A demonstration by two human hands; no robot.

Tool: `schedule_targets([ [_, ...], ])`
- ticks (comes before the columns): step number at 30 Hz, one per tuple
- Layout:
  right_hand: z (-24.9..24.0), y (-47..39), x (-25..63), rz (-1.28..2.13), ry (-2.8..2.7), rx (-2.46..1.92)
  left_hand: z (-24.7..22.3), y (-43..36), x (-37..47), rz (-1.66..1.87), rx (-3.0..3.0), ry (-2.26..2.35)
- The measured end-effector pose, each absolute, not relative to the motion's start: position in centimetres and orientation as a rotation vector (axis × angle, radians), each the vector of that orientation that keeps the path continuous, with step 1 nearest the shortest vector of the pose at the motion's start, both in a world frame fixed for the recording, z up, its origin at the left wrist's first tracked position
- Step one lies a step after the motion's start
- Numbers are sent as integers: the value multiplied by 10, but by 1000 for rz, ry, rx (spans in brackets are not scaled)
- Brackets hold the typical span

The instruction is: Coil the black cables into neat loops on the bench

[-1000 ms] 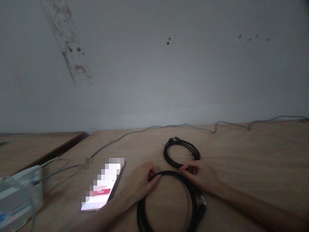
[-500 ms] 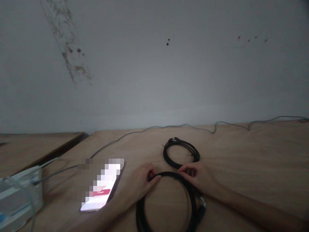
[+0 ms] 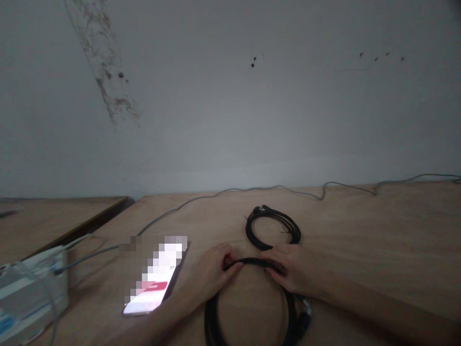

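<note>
Below a scuffed, pale grey wall, a light-brown, wood-grained table bore a large round coil of black cable at its near side; the left hand pinched the coil's far arc, and the right hand clasped that same arc a little to the right. Close beyond lay a smaller round coil of black cable (whether the right hand touched it, I could not tell), while a lit, flat rectangular phone rested left of the left hand, near a white box-shaped object.
</note>
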State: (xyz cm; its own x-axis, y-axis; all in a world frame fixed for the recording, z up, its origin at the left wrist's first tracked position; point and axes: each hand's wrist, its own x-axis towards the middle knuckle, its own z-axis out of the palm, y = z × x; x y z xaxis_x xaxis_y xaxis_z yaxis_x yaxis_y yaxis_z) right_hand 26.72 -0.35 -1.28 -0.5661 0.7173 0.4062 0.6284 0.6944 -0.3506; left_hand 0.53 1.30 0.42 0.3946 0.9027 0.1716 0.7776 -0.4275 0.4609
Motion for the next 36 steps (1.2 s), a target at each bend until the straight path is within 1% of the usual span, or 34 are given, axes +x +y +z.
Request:
schedule_targets([
  [11,0,-4,271,270,-2476,-898,6,11,7,580,2360,1453],
  [19,-9,3,267,245,-2483,-957,5,12,6,580,2358,1461],
  [23,-10,1,262,249,-2373,-1044,1,14,4,587,2364,1455],
  [31,-13,-1,258,521,-2099,-1196,4,12,6,604,2348,1473],
  [36,-15,-2,256,477,-2077,-1188,7,10,7,572,2348,1497],
])
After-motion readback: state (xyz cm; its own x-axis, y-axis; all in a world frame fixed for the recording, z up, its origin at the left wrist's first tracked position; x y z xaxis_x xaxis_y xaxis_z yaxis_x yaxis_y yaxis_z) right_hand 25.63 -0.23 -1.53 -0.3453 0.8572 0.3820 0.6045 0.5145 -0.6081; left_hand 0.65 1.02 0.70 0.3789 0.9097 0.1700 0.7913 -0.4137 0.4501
